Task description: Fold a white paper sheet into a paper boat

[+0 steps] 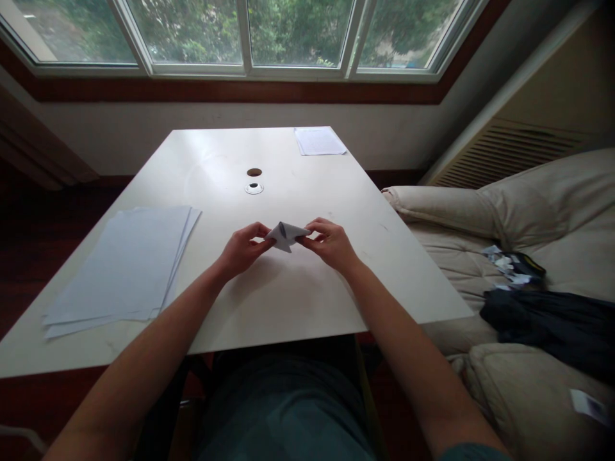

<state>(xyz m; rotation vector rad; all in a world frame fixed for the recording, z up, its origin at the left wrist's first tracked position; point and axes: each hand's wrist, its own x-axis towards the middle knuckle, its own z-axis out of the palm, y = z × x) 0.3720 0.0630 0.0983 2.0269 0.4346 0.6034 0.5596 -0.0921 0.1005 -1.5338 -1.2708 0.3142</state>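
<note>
Between my two hands is a small piece of folded white paper (285,235), creased into pointed flaps with a dark gap near its top. My left hand (244,248) pinches its left corner between thumb and fingers. On the opposite side, my right hand (332,242) grips the right corner the same way. The paper is held just above the table (288,301), with shadow beneath the hands. Parts of both corners are hidden by the fingertips.
To the left lies a loose stack of white sheets (120,266). More papers (319,141) rest at the far right corner. A cable hole (254,173) and its ring cover (254,188) are mid-table. Right of the table stands a beige sofa (542,211) with dark clothing (548,323).
</note>
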